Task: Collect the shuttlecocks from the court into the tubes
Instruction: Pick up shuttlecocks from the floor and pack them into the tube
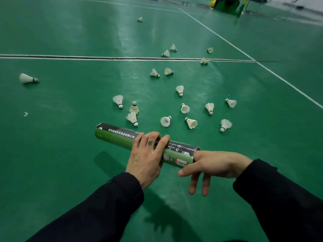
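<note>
Above a green court floor [70, 154] we look down at our own two hands, both in dark sleeves [104, 206], holding one shuttlecock tube [118, 137] level and slightly slanted in front of us. Our left hand [145, 163] has its grip wrapped over the middle of the tube, fingers curled across the top. Our right hand [215, 165] is at the tube's near open end; at least one digit goes into the mouth and is hidden, while three fingers [192, 186] hang straight and spread below, so this grip is loose and mostly open. We cannot tell whether it is holding anything inside the tube. The tube is green and black with white printed text.

Beyond the tube, white feathered shuttlecocks [183, 109] lie scattered on the floor, most in a loose cluster just past our hands, a few farther off near a white court line [70, 57]. One lone shuttlecock [28, 78] lies well apart at the left. Another line [262, 67] runs diagonally at the right. Blurred green and yellow equipment [227, 4] stands at the far edge
</note>
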